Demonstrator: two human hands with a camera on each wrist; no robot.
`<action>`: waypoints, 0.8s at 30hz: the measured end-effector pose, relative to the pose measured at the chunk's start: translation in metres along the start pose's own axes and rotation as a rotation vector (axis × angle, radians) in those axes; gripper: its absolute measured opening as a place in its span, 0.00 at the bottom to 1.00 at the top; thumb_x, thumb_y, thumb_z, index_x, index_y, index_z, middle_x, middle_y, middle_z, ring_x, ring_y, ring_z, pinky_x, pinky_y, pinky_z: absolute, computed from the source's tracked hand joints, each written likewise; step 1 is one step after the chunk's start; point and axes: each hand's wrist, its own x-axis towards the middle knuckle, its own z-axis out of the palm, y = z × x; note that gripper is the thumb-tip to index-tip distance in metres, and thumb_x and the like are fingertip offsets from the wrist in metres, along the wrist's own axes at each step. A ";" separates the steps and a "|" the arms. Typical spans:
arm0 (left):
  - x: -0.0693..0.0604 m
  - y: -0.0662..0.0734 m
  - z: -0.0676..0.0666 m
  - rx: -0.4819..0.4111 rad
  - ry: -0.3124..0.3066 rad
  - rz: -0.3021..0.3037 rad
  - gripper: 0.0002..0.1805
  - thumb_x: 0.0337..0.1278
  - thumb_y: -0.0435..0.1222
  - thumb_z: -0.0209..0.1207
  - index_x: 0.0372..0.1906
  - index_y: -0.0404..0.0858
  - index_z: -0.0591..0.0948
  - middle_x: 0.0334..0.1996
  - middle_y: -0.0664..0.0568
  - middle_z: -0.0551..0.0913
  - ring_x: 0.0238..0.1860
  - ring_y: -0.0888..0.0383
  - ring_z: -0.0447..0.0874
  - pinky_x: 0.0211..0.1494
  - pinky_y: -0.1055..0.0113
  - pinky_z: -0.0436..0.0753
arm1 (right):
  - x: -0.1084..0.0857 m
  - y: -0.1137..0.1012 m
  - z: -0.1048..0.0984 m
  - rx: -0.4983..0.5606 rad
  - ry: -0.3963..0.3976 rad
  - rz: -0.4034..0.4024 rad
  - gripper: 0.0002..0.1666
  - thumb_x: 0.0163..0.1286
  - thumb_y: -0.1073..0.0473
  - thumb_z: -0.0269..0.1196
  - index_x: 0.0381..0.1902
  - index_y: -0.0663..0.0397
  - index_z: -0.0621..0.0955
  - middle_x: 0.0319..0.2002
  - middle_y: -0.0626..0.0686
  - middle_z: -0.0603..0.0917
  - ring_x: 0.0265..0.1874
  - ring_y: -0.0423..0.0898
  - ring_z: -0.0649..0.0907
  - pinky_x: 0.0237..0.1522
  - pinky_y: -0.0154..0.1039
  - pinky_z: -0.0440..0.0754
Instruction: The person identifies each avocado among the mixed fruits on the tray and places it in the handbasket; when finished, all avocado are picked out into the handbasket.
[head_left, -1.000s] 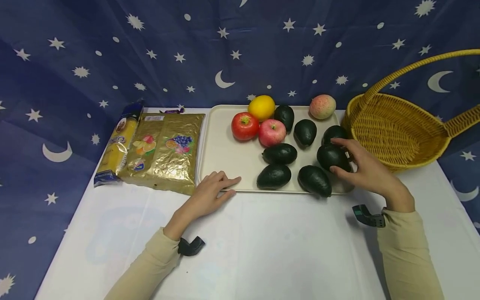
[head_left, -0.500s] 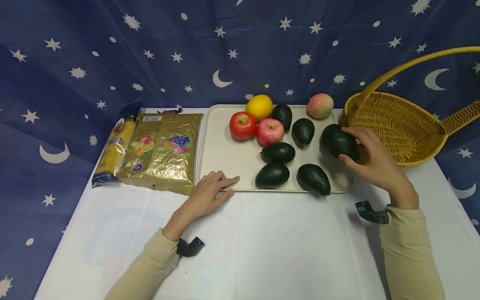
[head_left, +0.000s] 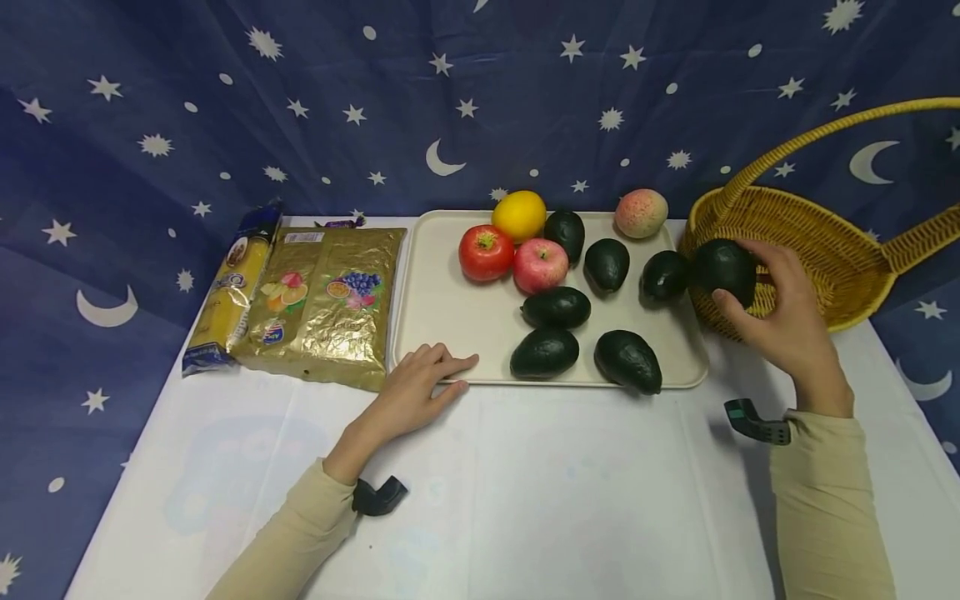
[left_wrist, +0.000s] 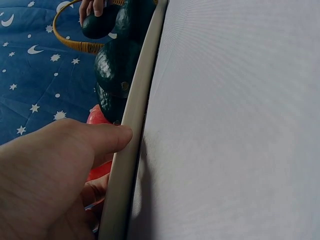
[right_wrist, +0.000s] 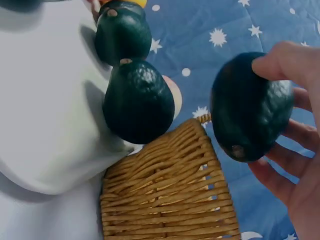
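A dark green avocado (head_left: 723,272) is gripped in my right hand (head_left: 787,312), lifted above the near left rim of the wicker basket (head_left: 780,250). In the right wrist view, thumb and fingers curl around the avocado (right_wrist: 250,107) from its right. My left hand (head_left: 420,387) holds the front rim of the cream tray (head_left: 450,325). Its thumb lies on the rim in the left wrist view, with the other fingers on the inner side, partly hidden. Several more avocados (head_left: 557,307) lie on the tray, one (head_left: 664,276) close to the basket.
On the tray are a red tomato-like fruit (head_left: 486,252), a pink apple (head_left: 540,265), a yellow lemon (head_left: 519,216) and a peach-coloured fruit (head_left: 641,213). Gold bag (head_left: 330,300) and yellow pack (head_left: 232,292) lie left. The basket's handle (head_left: 832,125) arches high. A starry cloth hangs behind.
My right hand has lifted the avocado off the tray and carried it right to the basket's rim, uncovering the avocado behind it. The left hand stays at the tray's rim.
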 end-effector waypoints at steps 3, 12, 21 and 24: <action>0.001 0.000 0.000 0.000 -0.003 0.000 0.20 0.63 0.43 0.56 0.60 0.50 0.77 0.36 0.56 0.75 0.35 0.60 0.66 0.38 0.68 0.63 | 0.000 0.005 -0.001 -0.016 0.045 0.065 0.41 0.57 0.61 0.65 0.67 0.31 0.65 0.61 0.57 0.69 0.56 0.33 0.67 0.52 0.21 0.60; 0.000 0.000 0.000 -0.007 -0.008 -0.008 0.21 0.63 0.43 0.57 0.60 0.50 0.76 0.36 0.56 0.76 0.35 0.60 0.66 0.39 0.68 0.63 | 0.004 0.018 -0.001 -0.051 0.078 0.268 0.37 0.62 0.51 0.60 0.68 0.27 0.62 0.63 0.57 0.68 0.62 0.55 0.67 0.64 0.46 0.60; 0.001 0.002 0.000 -0.013 0.003 -0.007 0.20 0.62 0.43 0.57 0.60 0.50 0.77 0.36 0.56 0.76 0.35 0.60 0.66 0.39 0.67 0.63 | 0.009 0.029 0.000 -0.079 -0.018 0.389 0.39 0.65 0.44 0.57 0.71 0.35 0.58 0.67 0.60 0.64 0.63 0.61 0.66 0.62 0.55 0.66; 0.001 0.001 0.000 -0.006 -0.010 -0.020 0.21 0.62 0.43 0.57 0.60 0.51 0.76 0.37 0.57 0.76 0.36 0.60 0.67 0.39 0.67 0.63 | 0.011 0.030 0.000 -0.087 -0.069 0.417 0.42 0.65 0.41 0.56 0.72 0.43 0.56 0.68 0.62 0.63 0.65 0.63 0.64 0.62 0.59 0.66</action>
